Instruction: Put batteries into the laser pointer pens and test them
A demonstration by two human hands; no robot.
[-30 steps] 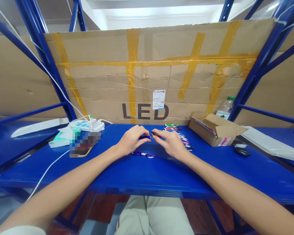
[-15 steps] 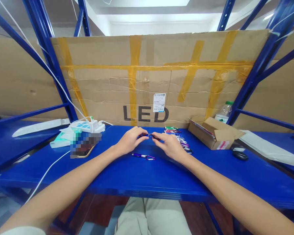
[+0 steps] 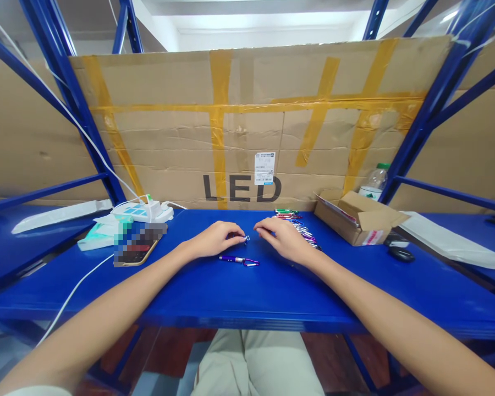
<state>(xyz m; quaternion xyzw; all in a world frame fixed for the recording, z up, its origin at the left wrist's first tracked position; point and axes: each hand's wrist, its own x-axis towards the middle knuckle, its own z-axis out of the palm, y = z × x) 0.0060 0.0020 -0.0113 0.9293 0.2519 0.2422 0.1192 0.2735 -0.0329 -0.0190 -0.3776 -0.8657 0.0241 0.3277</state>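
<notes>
While resting low on the blue metal shelf deck, left hand curled narrowly, fingertips pinched on a small dark keychain torch with a silvery tip, mostly hidden under the fingers just left of centre. Right hand just beside it at centre, fingers bent and loosely closed, touching the deck; whether anything sits inside cannot be told.

Going left to right across the frame: white cable trailing off the lower left edge; white power strip with teal switches at middle left, beside a pale green packet and a blurred phone-like slab. Just below the two hands, lying loose at centre, a purple metal keychain torch with a carabiner clip, apart from both. Right of centre, partly behind the right hand, a row of coloured keychain torches. Further right, open brown cardboard box, clear plastic bottle with green cap, black mouse-like object.

Handling, as judged: light, rigid, smooth metal, so likely to roll or slip; best pinched around the barrel, not by the swinging clip.

Deck smooth, glossy, flat. Taped brown cardboard sheet printed LED walling the back, blue steel rack uprights at either side, bright ceiling above.
</notes>
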